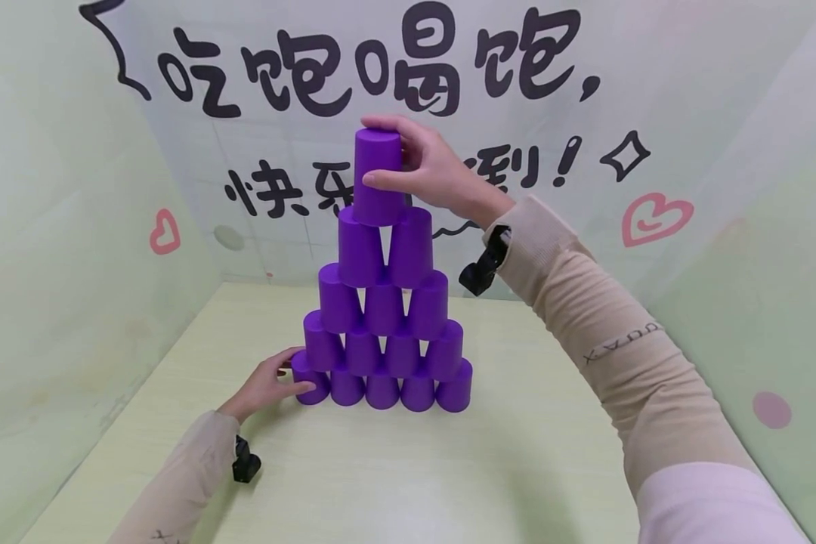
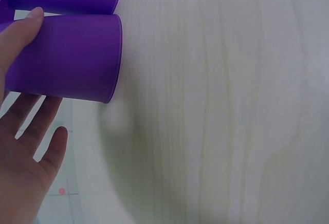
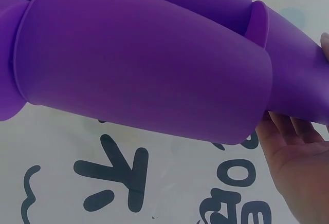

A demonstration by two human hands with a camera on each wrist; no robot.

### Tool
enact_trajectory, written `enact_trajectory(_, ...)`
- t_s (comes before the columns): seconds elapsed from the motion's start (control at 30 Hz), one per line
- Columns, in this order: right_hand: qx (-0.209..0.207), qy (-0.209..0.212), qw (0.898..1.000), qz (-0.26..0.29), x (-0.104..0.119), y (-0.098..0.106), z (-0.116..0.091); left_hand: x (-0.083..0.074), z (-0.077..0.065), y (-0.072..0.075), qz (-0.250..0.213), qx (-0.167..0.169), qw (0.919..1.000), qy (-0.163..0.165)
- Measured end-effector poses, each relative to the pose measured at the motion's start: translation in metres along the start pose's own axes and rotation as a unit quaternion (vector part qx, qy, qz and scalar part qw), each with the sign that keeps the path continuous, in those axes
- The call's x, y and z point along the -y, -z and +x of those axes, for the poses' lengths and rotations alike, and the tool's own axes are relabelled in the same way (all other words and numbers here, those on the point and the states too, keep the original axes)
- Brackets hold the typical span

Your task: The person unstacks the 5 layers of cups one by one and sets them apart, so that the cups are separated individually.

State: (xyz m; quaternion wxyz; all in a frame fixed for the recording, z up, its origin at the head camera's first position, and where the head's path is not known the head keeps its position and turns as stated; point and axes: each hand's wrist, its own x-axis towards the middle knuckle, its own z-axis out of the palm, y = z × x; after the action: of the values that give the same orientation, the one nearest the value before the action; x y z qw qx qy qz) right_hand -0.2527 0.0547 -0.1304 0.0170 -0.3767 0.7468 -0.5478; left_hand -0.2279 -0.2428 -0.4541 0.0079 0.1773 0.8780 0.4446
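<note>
Purple cups, all mouth down, form a tall pyramid, with several in the bottom row and one at the peak. My right hand (image 1: 438, 170) grips the peak cup (image 1: 374, 198) from its right side, thumb across the front and fingers behind. That cup straddles the two cups (image 1: 360, 249) of the row below. In the right wrist view, one of those two (image 3: 144, 59) fills the foreground. Low on the left, my left hand (image 1: 267, 387) holds the bottom row's end cup (image 2: 72, 57) between thumb and fingers; its little finger (image 2: 55, 149) stands away from the cup.
The pyramid stands on a pale wood-grain table (image 1: 394, 476). Behind it hangs a white backdrop (image 1: 279, 143) with black lettering, and pale green side panels (image 1: 61, 189) flank the table. Each wrist wears a black camera (image 1: 486, 264).
</note>
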Motion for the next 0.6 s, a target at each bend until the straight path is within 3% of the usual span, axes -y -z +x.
enact_trajectory(0.33,-0.006,-0.009,1.000,-0.019,-0.002,0.003,0.002,0.000,0.000,-0.002,-0.004,0.001,1.0000,0.002)
enact_trajectory(0.6,-0.048,0.003,0.998,-0.045,-0.006,0.024,0.011,0.001,0.001,-0.001,0.000,-0.001,1.0000,0.006)
